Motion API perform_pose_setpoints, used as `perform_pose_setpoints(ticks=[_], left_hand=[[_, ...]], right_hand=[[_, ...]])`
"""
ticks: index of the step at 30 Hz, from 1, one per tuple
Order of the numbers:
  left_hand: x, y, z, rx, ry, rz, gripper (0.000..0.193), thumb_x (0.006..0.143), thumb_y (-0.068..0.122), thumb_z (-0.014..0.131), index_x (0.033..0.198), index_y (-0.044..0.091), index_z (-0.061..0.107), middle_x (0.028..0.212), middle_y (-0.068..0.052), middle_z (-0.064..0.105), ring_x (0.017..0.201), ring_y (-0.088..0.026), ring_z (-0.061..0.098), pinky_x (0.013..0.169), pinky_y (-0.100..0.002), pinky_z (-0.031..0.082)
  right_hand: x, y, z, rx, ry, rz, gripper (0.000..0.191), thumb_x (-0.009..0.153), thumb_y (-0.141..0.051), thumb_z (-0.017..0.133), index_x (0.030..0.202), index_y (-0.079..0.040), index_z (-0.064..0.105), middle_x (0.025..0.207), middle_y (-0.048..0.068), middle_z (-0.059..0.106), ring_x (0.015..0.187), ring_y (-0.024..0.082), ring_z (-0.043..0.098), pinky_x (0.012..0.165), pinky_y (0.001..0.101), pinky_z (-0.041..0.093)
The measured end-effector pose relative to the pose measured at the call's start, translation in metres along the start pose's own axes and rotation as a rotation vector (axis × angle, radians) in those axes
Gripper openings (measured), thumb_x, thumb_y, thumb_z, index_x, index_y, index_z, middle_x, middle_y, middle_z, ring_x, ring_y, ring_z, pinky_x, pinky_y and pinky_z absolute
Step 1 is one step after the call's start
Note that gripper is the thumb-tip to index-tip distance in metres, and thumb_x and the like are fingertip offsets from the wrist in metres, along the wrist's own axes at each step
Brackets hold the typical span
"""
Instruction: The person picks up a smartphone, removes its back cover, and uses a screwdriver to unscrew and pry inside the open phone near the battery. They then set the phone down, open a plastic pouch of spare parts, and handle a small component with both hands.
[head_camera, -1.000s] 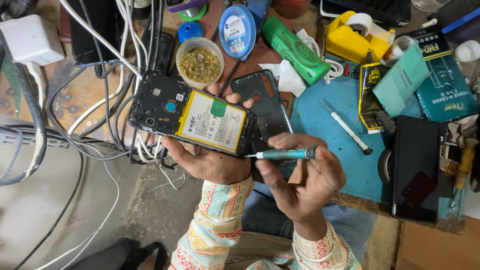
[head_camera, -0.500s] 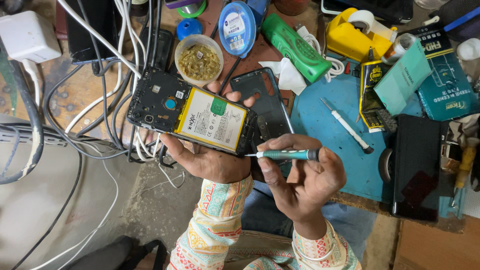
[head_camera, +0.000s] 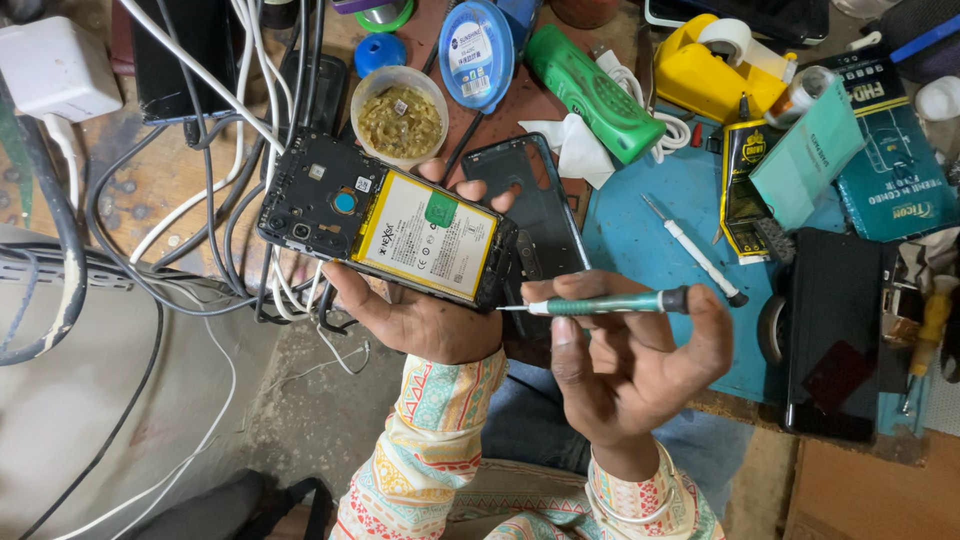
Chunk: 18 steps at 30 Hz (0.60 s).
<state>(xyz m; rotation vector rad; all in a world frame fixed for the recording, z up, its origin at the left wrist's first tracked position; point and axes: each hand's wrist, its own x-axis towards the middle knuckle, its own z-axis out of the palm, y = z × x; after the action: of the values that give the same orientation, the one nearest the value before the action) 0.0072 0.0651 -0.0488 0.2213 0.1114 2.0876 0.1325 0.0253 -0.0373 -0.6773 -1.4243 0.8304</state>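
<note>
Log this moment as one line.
left hand: holds opened phone, battery side up | right hand: holds green screwdriver, tip at phone's lower edge | back cover: on bench

battery label (head_camera: 425, 238): white-yellow rectangle with green sticker, on the open phone
teal package (head_camera: 893, 175): flat, far right
round blue lid label (head_camera: 475, 50): white, top centre

Left hand (head_camera: 425, 315) lies palm up, fingers curled (cupping); right hand (head_camera: 630, 365) is closed in a pinch beside it.
</note>
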Motion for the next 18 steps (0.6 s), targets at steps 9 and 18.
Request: perform_pose_setpoints(ticks=[9, 18], left_hand=[[0.001, -0.0006, -0.0028, -0.006, -0.017, -0.001, 0.086, 0.105, 0.075, 0.03, 0.156, 0.007, 0.041, 0.145, -0.024, 0.052, 0.12, -0.039, 0.064, 0.107, -0.067, 0.047], [-0.0006, -0.0001, -0.0015, 0.011, -0.002, -0.001, 0.087, 0.105, 0.076, 0.031, 0.156, 0.007, 0.042, 0.145, -0.024, 0.052, 0.12, -0.039, 0.063, 0.109, -0.067, 0.046]], right_hand=[[0.0042, -0.0034, 0.0026, -0.055, -0.058, -0.021, 0.085, 0.105, 0.011, 0.058, 0.163, -0.033, 0.014, 0.125, 0.027, 0.063, 0.1, 0.034, 0.075, 0.093, 0.0452, 0.067], [0.0039, -0.0018, 0.0036, -0.068, -0.058, -0.026, 0.086, 0.104, 0.01, 0.06, 0.164, -0.033, 0.015, 0.127, 0.027, 0.062, 0.101, 0.033, 0.075, 0.092, 0.0445, 0.067]])
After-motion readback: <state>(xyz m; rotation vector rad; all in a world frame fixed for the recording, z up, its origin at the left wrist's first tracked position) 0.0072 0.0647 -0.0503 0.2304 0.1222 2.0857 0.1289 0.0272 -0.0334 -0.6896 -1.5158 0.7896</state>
